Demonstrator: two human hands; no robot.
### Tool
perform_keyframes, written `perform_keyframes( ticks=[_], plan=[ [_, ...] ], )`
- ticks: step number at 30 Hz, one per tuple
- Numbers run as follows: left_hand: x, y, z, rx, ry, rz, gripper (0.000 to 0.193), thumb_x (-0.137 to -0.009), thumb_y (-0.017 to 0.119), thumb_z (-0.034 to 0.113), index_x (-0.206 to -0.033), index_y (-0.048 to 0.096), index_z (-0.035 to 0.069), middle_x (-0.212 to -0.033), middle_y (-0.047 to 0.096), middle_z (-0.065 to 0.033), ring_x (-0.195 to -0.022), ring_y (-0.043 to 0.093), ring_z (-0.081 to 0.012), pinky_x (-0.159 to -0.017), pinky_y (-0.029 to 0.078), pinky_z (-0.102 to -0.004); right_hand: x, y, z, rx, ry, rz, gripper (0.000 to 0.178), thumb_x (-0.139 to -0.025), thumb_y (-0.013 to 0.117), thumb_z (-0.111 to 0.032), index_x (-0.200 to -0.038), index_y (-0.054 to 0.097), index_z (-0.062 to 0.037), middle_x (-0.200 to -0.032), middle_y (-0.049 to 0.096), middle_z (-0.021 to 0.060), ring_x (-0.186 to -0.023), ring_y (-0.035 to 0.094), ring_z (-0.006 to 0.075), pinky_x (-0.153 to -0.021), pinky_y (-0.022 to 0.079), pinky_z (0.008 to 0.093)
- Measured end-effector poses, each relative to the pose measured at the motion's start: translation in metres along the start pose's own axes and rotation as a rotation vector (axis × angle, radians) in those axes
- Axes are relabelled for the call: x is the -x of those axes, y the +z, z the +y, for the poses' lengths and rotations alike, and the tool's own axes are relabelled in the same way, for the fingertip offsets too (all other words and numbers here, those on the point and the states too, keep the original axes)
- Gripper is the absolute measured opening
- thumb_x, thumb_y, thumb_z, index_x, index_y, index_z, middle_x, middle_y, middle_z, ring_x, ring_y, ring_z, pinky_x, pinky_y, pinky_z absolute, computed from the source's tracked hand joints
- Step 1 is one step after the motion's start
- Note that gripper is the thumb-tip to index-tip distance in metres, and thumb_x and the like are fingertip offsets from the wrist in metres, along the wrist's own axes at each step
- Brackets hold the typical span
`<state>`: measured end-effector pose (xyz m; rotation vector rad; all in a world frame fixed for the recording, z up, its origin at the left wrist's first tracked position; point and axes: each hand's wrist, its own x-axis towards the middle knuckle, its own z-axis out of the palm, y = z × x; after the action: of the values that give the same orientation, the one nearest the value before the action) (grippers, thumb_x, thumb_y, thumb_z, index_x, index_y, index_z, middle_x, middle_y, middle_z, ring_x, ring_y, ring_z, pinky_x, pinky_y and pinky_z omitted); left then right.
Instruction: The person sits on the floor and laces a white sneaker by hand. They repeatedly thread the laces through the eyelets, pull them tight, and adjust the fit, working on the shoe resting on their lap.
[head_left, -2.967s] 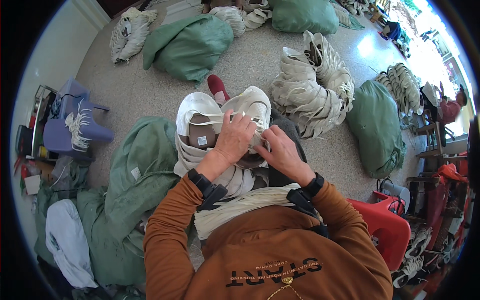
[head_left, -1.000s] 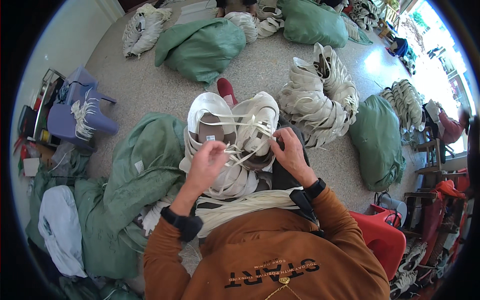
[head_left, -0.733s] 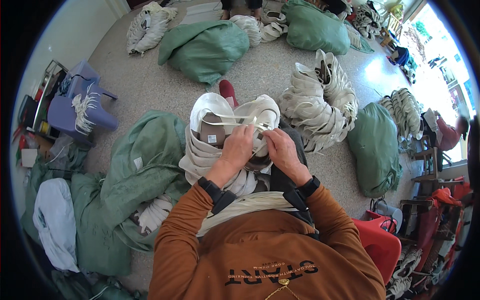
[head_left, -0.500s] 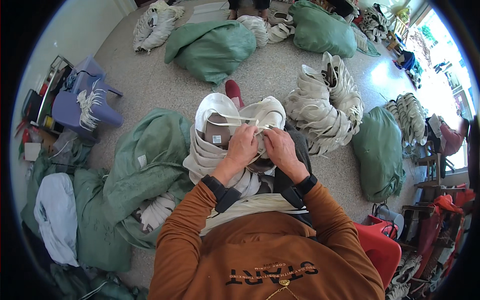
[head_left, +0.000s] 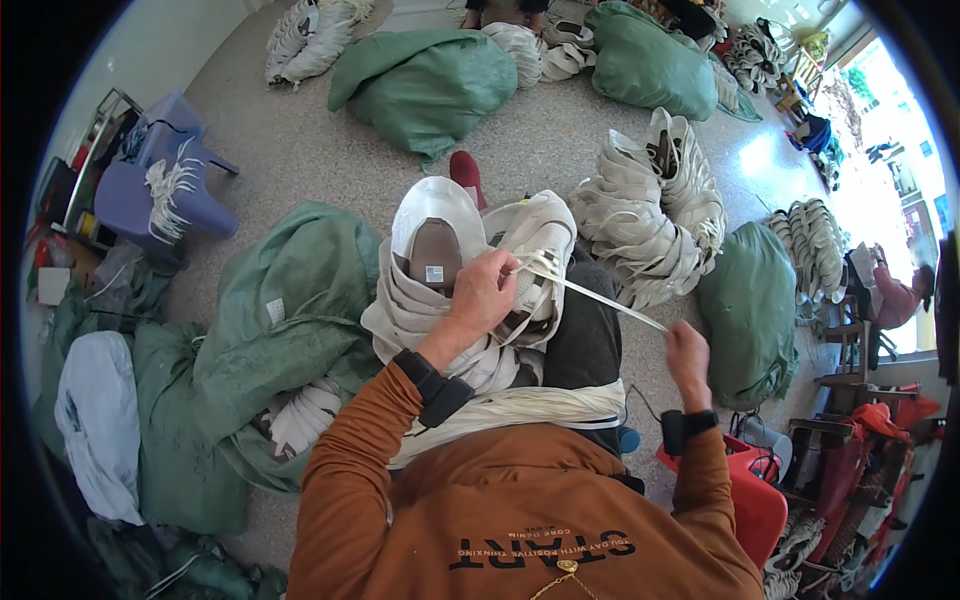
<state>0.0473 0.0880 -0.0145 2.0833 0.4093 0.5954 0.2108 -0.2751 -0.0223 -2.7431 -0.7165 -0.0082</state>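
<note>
An off-white shoe [head_left: 540, 222] lies on my lap, laces across its front. My left hand [head_left: 483, 292] is closed, its fingertips pinching the lace at the shoe's throat. From there a flat cream shoelace [head_left: 612, 302] runs taut to the right. Its far end is in my right hand [head_left: 688, 358], a closed fist out past my right thigh. Just left of the shoe is a nested stack of off-white shoes [head_left: 388, 325], with a brown insole [head_left: 436, 250] showing in the top one. A bundle of cream laces [head_left: 520, 408] lies across my lap.
Green sacks [head_left: 290, 290] slump on my left, another green sack [head_left: 750, 310] on the right. Nested shoe stacks [head_left: 650, 215] stand ahead to the right. A purple stool [head_left: 190, 195] holds more laces at far left. A red stool [head_left: 745, 500] is close by my right elbow.
My right hand has left the shoe and moved right and toward me, drawing the lace out straight. My left hand has stayed at the laces.
</note>
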Motion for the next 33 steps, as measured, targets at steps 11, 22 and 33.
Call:
perform_keyframes(
  ticks=[11, 22, 33],
  plan=[
    [-0.023, 0.004, 0.006, -0.038, -0.074, -0.017, 0.012, -0.087, 0.064, 0.007, -0.098, 0.062, 0.002, -0.085, 0.068, -0.0158, -0.076, 0.067, -0.0356, -0.07, 0.052, -0.0434, 0.003, 0.02, -0.072, -0.346, -0.249, 0.204, 0.015, -0.09, 0.061, -0.005, -0.104, 0.06, -0.0015, -0.099, 0.064, 0.0186, -0.094, 0.062, 0.04, -0.083, 0.048, 0.0463],
    [-0.058, -0.014, -0.003, 0.354, -0.324, -0.491, 0.019, -0.091, 0.065, 0.015, -0.094, 0.068, -0.004, -0.082, 0.067, -0.0075, -0.076, 0.063, -0.0146, -0.069, 0.05, -0.0326, -0.051, 0.033, -0.191, -0.331, -0.416, -0.074, 0.021, -0.092, 0.064, -0.019, -0.08, 0.057, -0.0028, -0.076, 0.064, 0.0146, -0.073, 0.062, 0.0382, -0.073, 0.044, 0.0461],
    [-0.043, -0.007, -0.012, 0.05, -0.095, -0.422, 0.028, -0.08, 0.075, 0.016, -0.097, 0.059, 0.002, -0.098, 0.053, -0.0062, -0.074, 0.052, -0.0139, -0.068, 0.047, -0.0304, -0.046, 0.006, -0.128, -0.934, -0.02, -0.469, 0.032, -0.097, 0.061, -0.021, -0.074, 0.057, -0.0007, -0.061, 0.055, 0.0033, -0.054, 0.05, 0.0097, -0.051, 0.04, 0.0302]
  ],
)
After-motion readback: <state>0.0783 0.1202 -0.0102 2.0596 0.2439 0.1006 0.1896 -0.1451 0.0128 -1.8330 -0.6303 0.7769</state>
